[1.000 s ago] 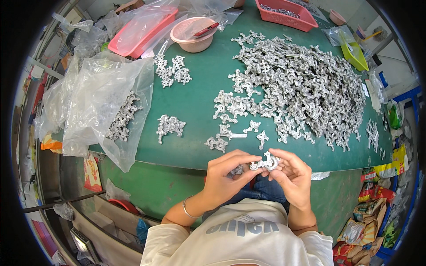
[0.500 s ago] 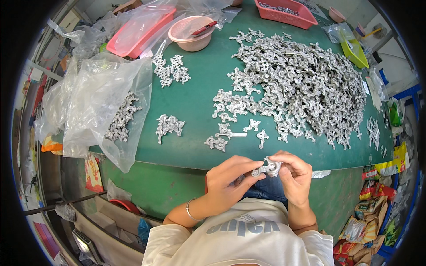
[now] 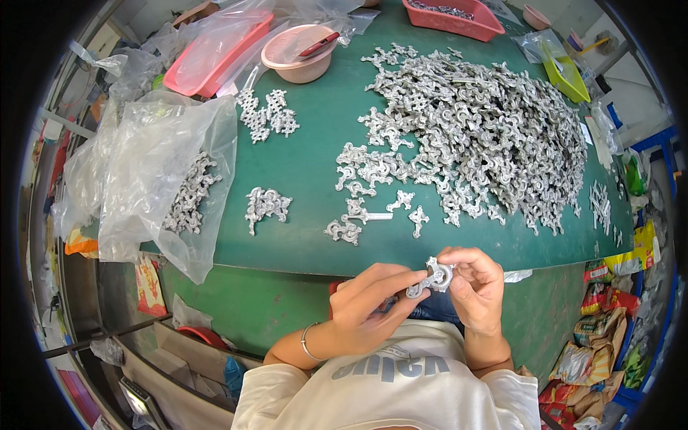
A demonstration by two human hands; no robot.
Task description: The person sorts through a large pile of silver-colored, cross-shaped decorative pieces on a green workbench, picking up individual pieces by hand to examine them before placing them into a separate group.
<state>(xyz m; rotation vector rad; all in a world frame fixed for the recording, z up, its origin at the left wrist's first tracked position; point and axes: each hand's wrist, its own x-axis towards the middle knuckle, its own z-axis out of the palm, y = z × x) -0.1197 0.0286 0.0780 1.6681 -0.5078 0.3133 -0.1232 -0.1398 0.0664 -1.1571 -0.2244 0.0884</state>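
Fingertips of the left hand (image 3: 376, 299) and right hand (image 3: 479, 287) both close on a silver metal casting (image 3: 433, 277), held up at the near edge of a green table (image 3: 308, 168). I see a heap of castings (image 3: 494, 136) spreading toward the right edge, a plastic bag (image 3: 154, 158) overhanging the front-left, and green surface stretching between, dotted with small clusters (image 3: 269, 206).

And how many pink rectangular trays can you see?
2: one pink tray back left, partly covered by clear plastic; another pink tray back right. More could be hidden under the plastic.
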